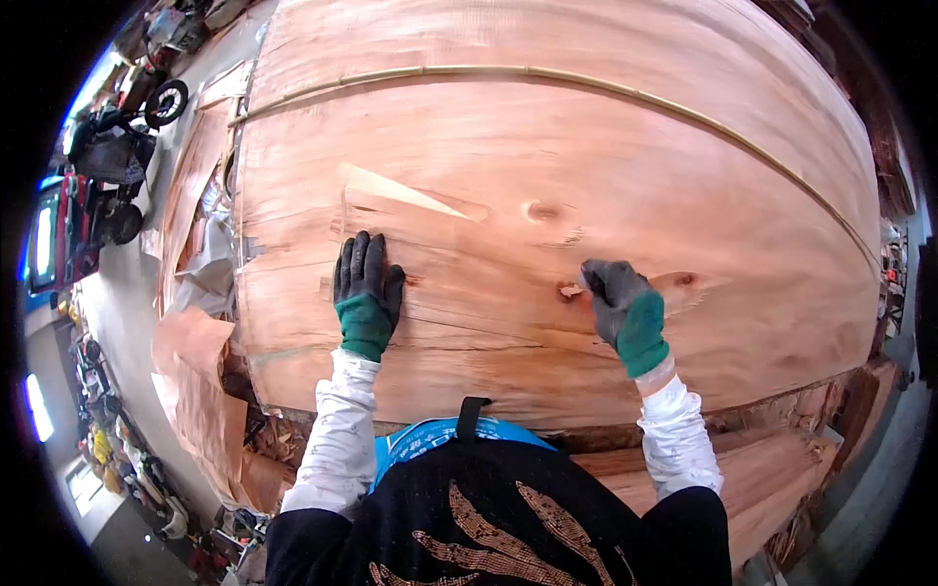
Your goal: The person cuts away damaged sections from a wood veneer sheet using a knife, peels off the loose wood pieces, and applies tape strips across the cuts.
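And there it was, a broad veneer sheet [469,234] spread right across the front of the person, and both gloved hands were out over it! The left hand [367,293] lay palm down and opened flat, fingers close together and pointing away from the body, the thumb angled off toward the right; it pressed on the wood and had hold of nothing visible. Its forearm ran nearly straight forward, in a white patterned sleeve [337,430].

Over on the other side, the right hand [625,308] was bunched, knuckles up, fingers curled in and slanting toward the middle of the sheet. (How tightly they closed, or whether they pinched anything, I could not tell.) Just beside its fingertips sat a small ragged knot hole [570,291], and its arm leaned inward from the shoulder. Beyond the left hand, a pale wedge-shaped patch [401,190] showed on the surface, and farther off a thin bamboo pole [528,70] bowed across the whole sheet.
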A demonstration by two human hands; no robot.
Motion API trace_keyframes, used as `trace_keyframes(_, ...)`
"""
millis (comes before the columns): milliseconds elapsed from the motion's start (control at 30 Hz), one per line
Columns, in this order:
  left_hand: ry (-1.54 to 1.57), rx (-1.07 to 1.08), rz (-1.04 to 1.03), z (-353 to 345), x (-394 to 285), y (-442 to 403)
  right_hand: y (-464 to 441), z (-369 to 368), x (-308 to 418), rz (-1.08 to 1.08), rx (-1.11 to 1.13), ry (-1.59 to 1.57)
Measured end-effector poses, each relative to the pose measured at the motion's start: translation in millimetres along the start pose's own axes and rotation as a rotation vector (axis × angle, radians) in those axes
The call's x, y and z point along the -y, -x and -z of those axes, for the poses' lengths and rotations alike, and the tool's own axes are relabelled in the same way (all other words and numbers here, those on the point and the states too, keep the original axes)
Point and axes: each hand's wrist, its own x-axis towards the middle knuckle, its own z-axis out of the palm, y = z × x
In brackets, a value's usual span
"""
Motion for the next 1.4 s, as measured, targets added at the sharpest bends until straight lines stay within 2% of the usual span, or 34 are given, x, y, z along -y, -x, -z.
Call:
trace_keyframes(67, 0.006, -0.008, -0.009, 0, -6, -5, -8, 2, -7, 0.045, -0.096, 0.025)
trace_keyframes(267, -0.020, 0.019, -0.013, -6, -19, -12, -45, 2, -36, 0.037, -0.140, 0.172)
trace_keyframes(300, -0.018, 0.006, -0.020, -7, -21, -13, -52, -2, -47, -0.051, -0.126, 0.168)
trace_keyframes(367, -0.027, 0.011, -0.021, -6, -24, -15, -64, -1, -57, -0.076, -0.097, 0.196)
trace_keyframes(533, 0.008, 0.057, -0.009, 2, -25, -21, -73, -2, -41, -0.226, -0.072, 0.258)
trace_keyframes(633, 0.055, -0.008, 0.028, 7, -11, -24, -72, -5, -44, -0.119, -0.233, 0.182)
trace_keyframes(733, 0.109, -0.102, 0.043, 11, 0, -35, -70, -15, -13, -0.111, -0.283, -0.232)
trace_keyframes(800, 0.131, -0.147, 0.004, 10, 3, -48, -70, -41, 5, 0.077, -0.149, -0.202)
trace_keyframes(833, 0.149, -0.180, -0.030, 6, 4, -56, -69, -58, 26, 0.051, -0.064, -0.433)
trace_keyframes(867, 0.137, -0.176, -0.025, 1, 7, -63, -75, -65, 53, -0.065, 0.115, -0.658)
trace_keyframes(900, 0.125, -0.172, -0.020, -6, 11, -70, -79, -81, 65, -0.092, 0.188, -0.743)
trace_keyframes(1000, 0.128, -0.163, 0.005, -35, 33, -68, -103, -150, 91, 0.070, 0.071, -0.537)
trace_keyframes(1067, 0.099, -0.200, 0.012, -39, 31, -66, -121, -137, 129, 0.021, 0.101, -0.048)
trace_keyframes(1267, 0.103, -0.212, 0.041, -39, 28, -65, -151, -168, 161, -0.053, 0.177, 0.116)
trace_keyframes(1400, 0.077, -0.217, 0.048, -37, 28, -66, -149, -169, 158, -0.090, 0.138, 0.062)
